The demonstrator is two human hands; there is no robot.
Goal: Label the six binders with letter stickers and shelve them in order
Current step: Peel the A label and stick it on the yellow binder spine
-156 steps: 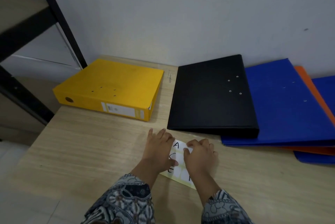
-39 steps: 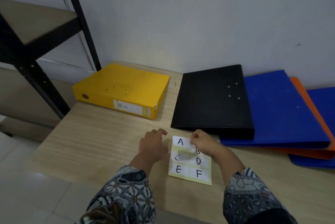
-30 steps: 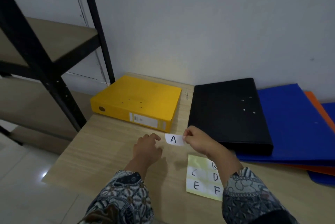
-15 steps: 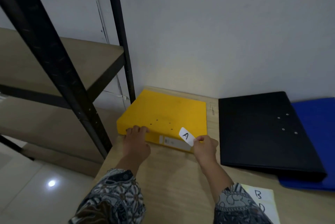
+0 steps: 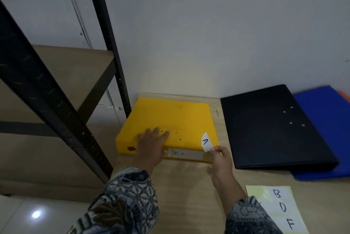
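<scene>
A yellow binder (image 5: 170, 118) lies flat at the table's back left, spine toward me. My left hand (image 5: 151, 148) lies flat on its near left corner, fingers spread. My right hand (image 5: 220, 161) pinches a white sticker marked A (image 5: 206, 142) and holds it just above the right end of the spine. A black binder (image 5: 269, 125) lies to the right, overlapping a blue binder (image 5: 327, 120), with an orange one (image 5: 343, 95) showing behind. The sticker sheet (image 5: 278, 207) with B, D, F lies at the near right.
A black metal shelf rack (image 5: 106, 44) with beige boards (image 5: 72, 69) stands left of the wooden table (image 5: 181, 186). A white wall runs behind the binders. Tiled floor shows at the lower left.
My right hand peeled the A sticker off the sheet and carried it left to the yellow binder's spine. My left hand slid up onto the binder. The view swung left.
</scene>
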